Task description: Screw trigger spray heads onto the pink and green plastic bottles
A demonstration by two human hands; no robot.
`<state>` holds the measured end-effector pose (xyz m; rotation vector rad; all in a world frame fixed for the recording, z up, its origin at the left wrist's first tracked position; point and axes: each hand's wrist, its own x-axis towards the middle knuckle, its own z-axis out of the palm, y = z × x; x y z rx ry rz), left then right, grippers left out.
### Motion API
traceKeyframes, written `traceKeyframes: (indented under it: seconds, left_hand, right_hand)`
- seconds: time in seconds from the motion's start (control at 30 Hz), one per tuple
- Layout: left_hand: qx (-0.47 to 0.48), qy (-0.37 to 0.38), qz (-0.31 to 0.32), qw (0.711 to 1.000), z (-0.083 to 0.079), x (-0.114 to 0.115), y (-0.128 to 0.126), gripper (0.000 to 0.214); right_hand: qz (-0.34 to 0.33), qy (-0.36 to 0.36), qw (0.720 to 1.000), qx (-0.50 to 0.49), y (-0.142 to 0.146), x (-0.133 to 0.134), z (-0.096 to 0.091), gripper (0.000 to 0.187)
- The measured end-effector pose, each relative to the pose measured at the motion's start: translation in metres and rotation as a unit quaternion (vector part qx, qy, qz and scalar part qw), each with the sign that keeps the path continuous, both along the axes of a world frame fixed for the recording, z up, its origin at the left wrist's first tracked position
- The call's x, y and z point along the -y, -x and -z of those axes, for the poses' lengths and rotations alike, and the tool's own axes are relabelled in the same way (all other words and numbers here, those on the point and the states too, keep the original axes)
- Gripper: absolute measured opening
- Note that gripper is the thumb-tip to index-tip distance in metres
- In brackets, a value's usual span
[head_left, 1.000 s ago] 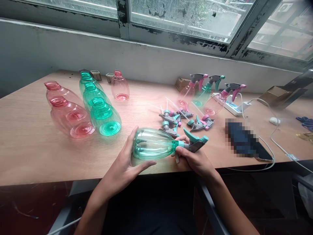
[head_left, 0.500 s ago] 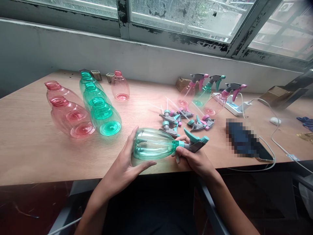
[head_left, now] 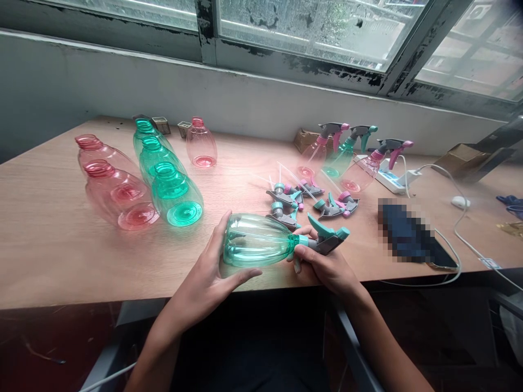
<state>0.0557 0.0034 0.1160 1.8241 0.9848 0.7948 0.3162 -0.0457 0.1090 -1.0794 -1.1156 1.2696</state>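
Observation:
A clear green spray bottle lies on its side in my two hands, above the table's front edge. My left hand cups its base, the thumb reaching along the lower side. At the neck, the thumb and fingers of my right hand close around the teal collar. The grey and teal trigger head is on the bottle and points right. Just beyond the bottle lies a pile of loose trigger sprayers with grey bodies, pink or teal parts and thin white tubes.
Headless green bottles and pink bottles stand at the left, and one pink bottle stands farther back. Three bottles with sprayers, one a pink spray bottle, stand back right. A power strip, cables and a blurred dark phone lie right.

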Motion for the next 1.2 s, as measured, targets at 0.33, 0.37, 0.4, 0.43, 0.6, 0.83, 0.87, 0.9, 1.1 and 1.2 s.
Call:
traceKeyframes:
  seconds: [0.33,0.37,0.4,0.43,0.6,0.83,0.87,0.9,1.1,1.2]
  left_hand:
    - [0.001,-0.002,0.0,1.0,-0.001,-0.0002,-0.0002,0.101]
    - [0.003,-0.003,0.0,1.0,-0.0007,-0.0002,-0.0003,0.101]
    - [0.005,-0.003,0.0,1.0,-0.0004,-0.0002,-0.0003,0.101]
    - [0.006,-0.004,-0.001,1.0,-0.0001,-0.0003,-0.0003,0.101]
    - [0.002,-0.004,-0.002,1.0,0.0004,-0.0002,0.0,0.101]
    - [-0.001,-0.01,-0.003,1.0,-0.0007,-0.0003,-0.0001,0.101]
    - [0.001,-0.012,-0.004,1.0,-0.0006,-0.0006,-0.0001,0.101]
    - [0.004,-0.014,-0.004,1.0,-0.0004,-0.0009,-0.0001,0.101]
    - [0.024,-0.033,-0.007,0.999,-0.0007,-0.0017,-0.0009,0.101]
    - [0.032,-0.034,-0.007,0.999,-0.0019,-0.0011,-0.0016,0.1]
  right_hand:
    - [0.002,-0.004,1.0,0.005,0.0003,-0.0012,0.0014,0.022]
    - [0.001,-0.004,1.0,0.005,0.0003,-0.0012,0.0017,0.022]
    - [0.0,-0.004,1.0,0.006,0.0003,-0.0013,0.002,0.022]
    - [0.0,-0.003,1.0,0.007,0.0003,-0.0013,0.0022,0.022]
    - [0.0,-0.006,1.0,0.007,0.0003,-0.0012,0.0016,0.022]
    - [-0.004,-0.004,1.0,0.007,0.0012,-0.0018,0.0007,0.022]
    - [-0.003,-0.003,1.0,0.008,0.0011,-0.0019,0.0009,0.023]
    - [-0.002,-0.001,1.0,0.009,0.0009,-0.0019,0.0011,0.023]
    - [0.007,0.005,1.0,0.015,0.0009,-0.0014,0.0021,0.027]
    - [0.007,0.002,1.0,0.014,0.0008,-0.0017,0.0025,0.027]
